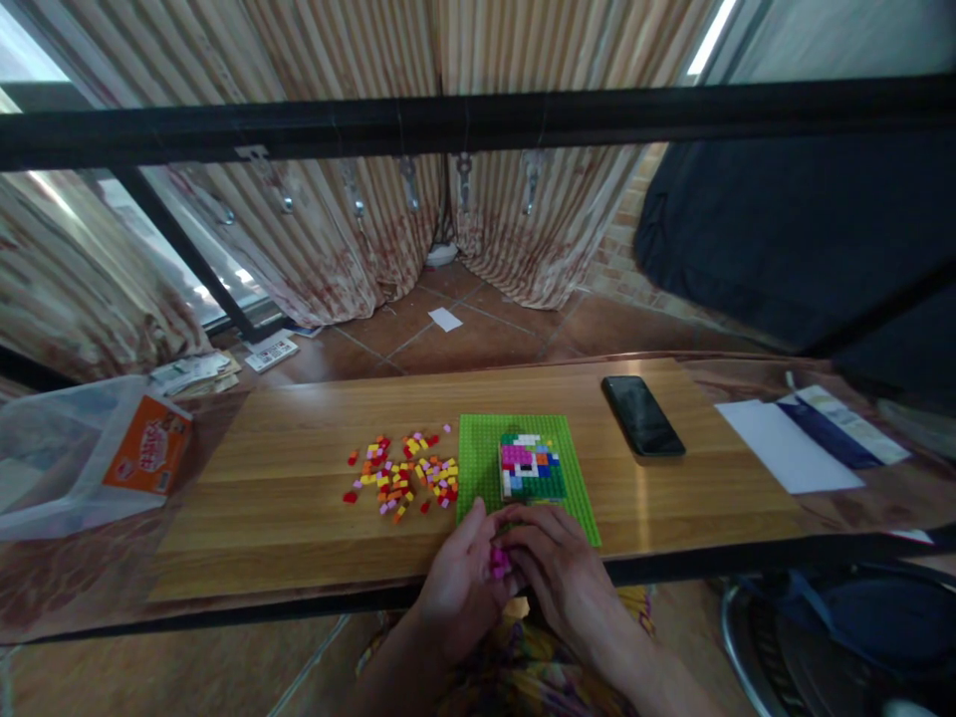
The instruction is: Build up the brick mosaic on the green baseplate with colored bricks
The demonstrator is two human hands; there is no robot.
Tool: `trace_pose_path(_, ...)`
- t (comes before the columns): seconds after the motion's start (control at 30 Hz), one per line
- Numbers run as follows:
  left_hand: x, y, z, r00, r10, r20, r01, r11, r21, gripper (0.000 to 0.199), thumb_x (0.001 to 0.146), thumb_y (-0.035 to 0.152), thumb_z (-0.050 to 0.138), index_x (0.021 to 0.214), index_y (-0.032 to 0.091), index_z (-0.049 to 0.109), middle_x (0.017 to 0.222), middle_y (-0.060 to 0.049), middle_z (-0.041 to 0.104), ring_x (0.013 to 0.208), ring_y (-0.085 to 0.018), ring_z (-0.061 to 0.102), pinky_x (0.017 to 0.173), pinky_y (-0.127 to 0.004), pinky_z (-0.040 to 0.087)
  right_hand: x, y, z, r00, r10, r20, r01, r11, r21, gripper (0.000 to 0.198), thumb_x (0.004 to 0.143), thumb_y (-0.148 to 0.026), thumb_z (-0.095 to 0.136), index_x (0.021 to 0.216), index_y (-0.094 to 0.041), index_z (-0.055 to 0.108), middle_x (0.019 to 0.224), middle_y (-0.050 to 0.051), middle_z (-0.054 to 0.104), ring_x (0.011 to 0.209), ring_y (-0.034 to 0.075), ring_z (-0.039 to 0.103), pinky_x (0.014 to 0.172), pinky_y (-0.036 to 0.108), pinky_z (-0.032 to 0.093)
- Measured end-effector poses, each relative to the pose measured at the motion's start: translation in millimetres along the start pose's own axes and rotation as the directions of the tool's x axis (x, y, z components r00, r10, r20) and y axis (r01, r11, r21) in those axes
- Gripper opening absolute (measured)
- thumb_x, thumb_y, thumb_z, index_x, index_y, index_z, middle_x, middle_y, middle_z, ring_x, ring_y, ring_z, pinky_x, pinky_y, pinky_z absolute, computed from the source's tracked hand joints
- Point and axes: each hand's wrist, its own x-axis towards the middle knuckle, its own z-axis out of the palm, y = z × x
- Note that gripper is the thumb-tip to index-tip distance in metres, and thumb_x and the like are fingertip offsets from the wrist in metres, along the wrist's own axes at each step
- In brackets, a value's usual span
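Close to the table's front edge, my left hand [461, 573] is cupped around a few magenta toy bricks [500, 564]. My right hand [562, 566] bends over them from the other side, its fingers curled at the bricks; whether its fingertips pinch one I cannot make out. Just beyond both hands lies a green baseplate [478, 443], its near edge partly hidden by them. On it stands a block of stacked bricks [542, 483] in green, white, magenta, blue and orange. Left of the plate are scattered loose bricks [399, 478] in red, yellow, orange and pink.
A black phone [643, 416] lies on the wooden board [284, 478] right of the plate. White paper [784, 448] and a blue-and-white packet [843, 426] are farther right. A clear plastic bin [67, 458] with an orange label stands at the left. A dark bar [478, 119] crosses beyond the table.
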Motion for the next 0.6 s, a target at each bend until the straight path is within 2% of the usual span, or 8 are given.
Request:
trace_pose_path(0.07, 1.7, 0.3, -0.1, 0.997, 0.019, -0.071, -0.014, 0.998, 0.065, 0.038, 0.088, 0.041, 0.042, 0.103, 0.01, 0.058, 0.087, -0.008, 0.061, 0.073, -0.011, 0.056, 0.074, -0.025, 0.045, -0.1, 3.9, -3.7, 0.996, 0.053, -0.067, -0.051, 0.998, 0.029, 0.019, 0.089, -0.016, 0.044, 0.092, -0.021, 0.062, 0.101, 0.006, 0.063, 0.096, 0.019, 0.057, 0.083, 0.037, 0.048)
trace_pose_path(0.13, 3.5, 1.5, -2.1, 0.983, 0.049, -0.176, -0.02, 0.987, 0.162, 0.034, 0.086, 0.038, 0.047, 0.102, 0.01, 0.058, 0.086, -0.009, 0.062, 0.073, -0.013, 0.058, 0.072, -0.027, 0.046, 0.9, 11.5, -9.9, 0.975, 0.157, -0.158, -0.146, 0.986, 0.075, 0.018, 0.09, -0.021, 0.045, 0.093, -0.021, 0.062, 0.095, 0.006, 0.065, 0.091, 0.019, 0.059, 0.08, 0.035, 0.049)
trace_pose_path(0.23, 4.6, 4.0, -6.9, 0.947, 0.093, -0.307, -0.006, 0.962, 0.273, 0.028, 0.084, 0.031, 0.052, 0.1, 0.01, 0.059, 0.08, -0.007, 0.062, 0.065, -0.011, 0.057, 0.065, -0.024, 0.047, 4.9, 29.0, -19.2, 0.905, 0.353, -0.24, -0.308, 0.929, 0.206, 0.018, 0.087, -0.032, 0.05, 0.093, -0.022, 0.063, 0.09, 0.005, 0.067, 0.084, 0.019, 0.063, 0.075, 0.033, 0.051)
trace_pose_path(0.33, 3.3, 6.1, -10.2, 0.927, 0.12, -0.356, -0.002, 0.95, 0.313, 0.024, 0.083, 0.028, 0.053, 0.098, 0.01, 0.06, 0.077, -0.005, 0.061, 0.058, -0.008, 0.054, 0.058, -0.021, 0.046, 10.5, 47.7, -23.2, 0.835, 0.474, -0.278, -0.351, 0.849, 0.395, 0.022, 0.082, -0.039, 0.056, 0.091, -0.02, 0.065, 0.088, 0.006, 0.068, 0.083, 0.021, 0.063, 0.073, 0.034, 0.051)
trace_pose_path(0.43, 2.1, 7.8, -11.3, 0.909, 0.16, -0.385, -0.015, 0.935, 0.354, 0.022, 0.082, 0.025, 0.054, 0.096, 0.009, 0.061, 0.074, -0.005, 0.06, 0.056, -0.007, 0.052, 0.056, -0.02, 0.045, 15.9, 59.6, -22.9, 0.814, 0.508, -0.281, -0.322, 0.798, 0.509, 0.024, 0.079, -0.039, 0.059, 0.09, -0.019, 0.067, 0.089, 0.007, 0.069, 0.084, 0.021, 0.063, 0.074, 0.034, 0.052)
trace_pose_path(0.6, 3.3, 12.8, -14.2, 0.899, 0.209, -0.386, -0.035, 0.91, 0.412, 0.022, 0.081, 0.025, 0.055, 0.096, 0.01, 0.061, 0.073, -0.003, 0.058, 0.052, -0.005, 0.047, 0.046, -0.016, 0.037, 23.0, 64.5, -21.5, 0.837, 0.47, -0.28, -0.305, 0.825, 0.476, 0.023, 0.08, -0.037, 0.057, 0.093, -0.021, 0.068, 0.091, 0.006, 0.069, 0.085, 0.02, 0.063, 0.076, 0.035, 0.051)
